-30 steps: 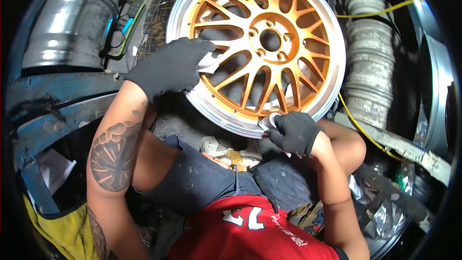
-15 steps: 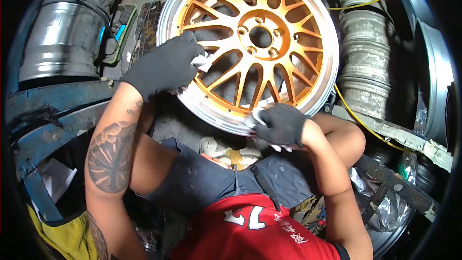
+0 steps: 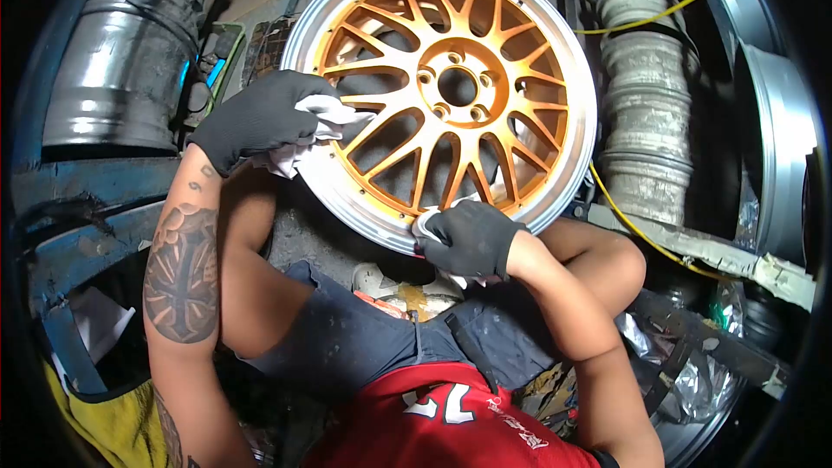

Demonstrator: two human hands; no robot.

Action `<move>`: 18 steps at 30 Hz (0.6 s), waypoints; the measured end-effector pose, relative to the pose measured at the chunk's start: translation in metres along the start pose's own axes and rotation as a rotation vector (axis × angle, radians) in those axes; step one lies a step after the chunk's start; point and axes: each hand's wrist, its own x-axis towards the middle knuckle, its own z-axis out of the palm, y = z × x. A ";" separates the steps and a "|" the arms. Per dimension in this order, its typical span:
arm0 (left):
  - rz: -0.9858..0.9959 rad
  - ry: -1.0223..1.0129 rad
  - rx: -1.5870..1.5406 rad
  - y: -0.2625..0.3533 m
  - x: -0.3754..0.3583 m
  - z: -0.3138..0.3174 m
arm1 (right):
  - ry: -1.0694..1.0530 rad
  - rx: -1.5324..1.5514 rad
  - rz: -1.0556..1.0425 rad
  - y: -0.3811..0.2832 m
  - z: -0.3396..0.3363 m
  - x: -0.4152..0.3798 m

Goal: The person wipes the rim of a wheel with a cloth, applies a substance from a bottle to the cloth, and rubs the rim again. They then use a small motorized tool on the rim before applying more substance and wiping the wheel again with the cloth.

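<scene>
A car wheel rim (image 3: 438, 171) with gold spokes and a polished silver lip stands tilted in front of me, above my bent legs. My left hand (image 3: 260, 120), in a dark knitted glove, is closed on a white cloth (image 3: 322, 117) at the left edge of the rim. Part of that cloth hangs below the hand. My right hand (image 3: 475, 240), gloved the same way, grips another white cloth (image 3: 425, 227) against the lower lip of the rim. The fingertips of both hands are partly hidden by glove and cloth.
Bare metal wheel barrels (image 3: 113, 78) lie at the upper left, beside a blue metal frame (image 3: 104, 182). Several dull barrels (image 3: 646, 104) are stacked at the right, near a yellow hose (image 3: 628, 221). A yellow cloth (image 3: 113, 425) hangs at the lower left.
My left hand has moved left and slightly down, and more of its cloth shows. My right hand has slid left along the lower lip. The rim sits slightly lower and further left in view.
</scene>
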 end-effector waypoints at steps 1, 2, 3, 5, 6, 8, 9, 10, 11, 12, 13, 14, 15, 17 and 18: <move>0.010 -0.017 0.022 0.003 0.003 -0.001 | 0.001 0.039 -0.007 0.001 -0.001 -0.002; -0.044 -0.029 0.011 0.008 0.001 0.000 | -0.063 0.006 0.039 0.005 -0.007 -0.009; -0.098 -0.032 -0.002 0.017 -0.003 0.000 | -0.129 -0.034 0.084 0.011 -0.015 -0.018; -0.023 0.026 0.024 0.006 -0.003 -0.001 | -0.160 0.092 0.132 0.006 -0.021 -0.024; -0.076 -0.001 -0.019 0.009 -0.005 -0.002 | -0.068 0.057 0.036 0.010 -0.009 -0.012; -0.169 -0.055 -0.020 0.025 -0.006 -0.001 | 0.081 0.036 -0.079 0.010 0.012 0.005; -0.108 -0.030 0.012 0.022 -0.004 0.003 | 0.003 0.025 -0.020 0.007 0.008 0.007; -0.045 -0.008 0.055 0.016 0.000 0.006 | -0.084 0.037 0.070 0.002 -0.003 -0.002; 0.016 0.016 0.100 0.007 0.002 0.007 | -0.171 0.049 0.156 0.001 -0.012 -0.013; 0.110 0.038 0.120 -0.005 0.004 0.008 | -0.097 0.036 0.121 0.010 -0.008 -0.018; 0.030 0.021 0.078 -0.001 -0.001 0.005 | -0.022 0.020 0.088 0.018 -0.003 -0.024; -0.051 0.003 0.027 0.005 -0.007 0.002 | 0.047 0.034 0.003 0.023 0.005 -0.014; -0.124 -0.035 -0.023 0.015 -0.009 0.003 | 0.118 0.065 -0.068 0.027 0.018 -0.007; -0.184 -0.064 0.010 0.026 -0.007 0.006 | 0.004 0.116 0.015 0.000 -0.002 0.004; -0.165 -0.083 0.000 0.022 -0.004 0.008 | 0.020 0.111 0.042 0.007 0.004 0.004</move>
